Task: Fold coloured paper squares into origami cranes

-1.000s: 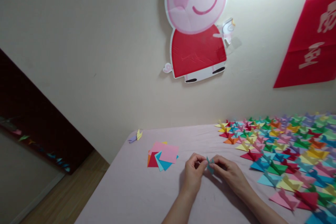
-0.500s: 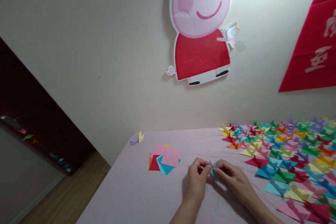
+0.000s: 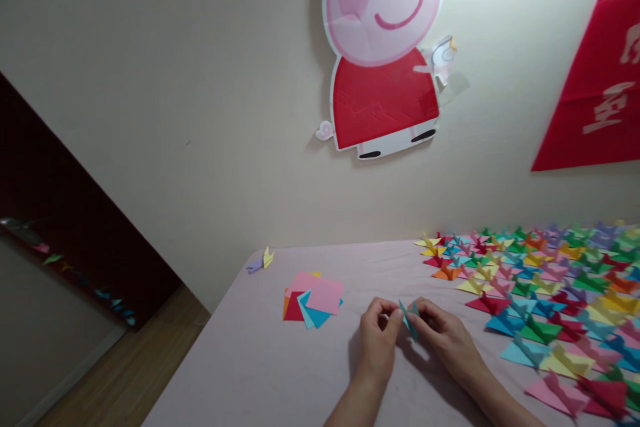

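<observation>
Between my two hands, just above the table, is a small light-blue folded paper crane (image 3: 412, 328) with pointed ends. My left hand (image 3: 379, 333) pinches its left side between thumb and fingers. My right hand (image 3: 443, 333) pinches the right side, thumb in front and fingers curled behind. Parts of the folds are hidden by my fingertips. To the left, a loose fan of square paper sheets (image 3: 324, 295) in pink, red, orange and blue lies flat on the table.
Rows of colourful folded paper cranes (image 3: 540, 330) cover the table's right side. A yellow and a purple folded piece (image 3: 268, 258) lie at the far left corner. The pink-covered table (image 3: 240, 360) meets the wall behind. A cartoon pig cutout (image 3: 385, 97) hangs above.
My hands stay pinched on the paper crane, and its visible points have tilted slightly. The view has shifted a little; the sheets and the rows of cranes lie as before.
</observation>
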A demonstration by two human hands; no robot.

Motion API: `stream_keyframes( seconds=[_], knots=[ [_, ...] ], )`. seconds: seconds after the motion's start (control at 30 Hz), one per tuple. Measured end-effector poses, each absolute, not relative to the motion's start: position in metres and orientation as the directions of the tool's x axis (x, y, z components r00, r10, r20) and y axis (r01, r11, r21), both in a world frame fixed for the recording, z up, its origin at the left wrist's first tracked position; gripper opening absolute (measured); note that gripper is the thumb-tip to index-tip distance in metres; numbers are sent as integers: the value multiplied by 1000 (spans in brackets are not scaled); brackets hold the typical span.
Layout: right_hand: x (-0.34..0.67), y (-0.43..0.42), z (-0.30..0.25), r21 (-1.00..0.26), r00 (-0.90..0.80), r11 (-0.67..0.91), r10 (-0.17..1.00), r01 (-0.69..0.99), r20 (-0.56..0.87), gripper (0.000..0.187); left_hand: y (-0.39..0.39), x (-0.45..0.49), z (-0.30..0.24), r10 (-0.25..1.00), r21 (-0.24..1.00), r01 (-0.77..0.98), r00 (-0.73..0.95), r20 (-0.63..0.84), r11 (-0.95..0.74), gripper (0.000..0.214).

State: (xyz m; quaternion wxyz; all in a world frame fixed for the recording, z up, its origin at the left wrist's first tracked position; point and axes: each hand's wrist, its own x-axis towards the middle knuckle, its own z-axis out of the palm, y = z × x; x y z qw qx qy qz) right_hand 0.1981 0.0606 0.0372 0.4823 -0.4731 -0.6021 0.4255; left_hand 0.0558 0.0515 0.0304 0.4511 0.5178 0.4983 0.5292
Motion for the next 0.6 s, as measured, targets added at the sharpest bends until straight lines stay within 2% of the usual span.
stream_keyframes(
  seconds=[0.23,0.47,0.6],
  knots=[
    [198,60,43,-976,-60,170,985,136,163,43,44,57,36,984,958,234,-26,175,-164,13],
    [199,61,43,-977,-67,176,983,120,169,45,46,57,36,969,947,221,-27,244,-232,11],
    [199,61,38,-983,-72,160,985,86,154,46,45,58,37,933,907,260,-46,356,-333,12]
  ],
)
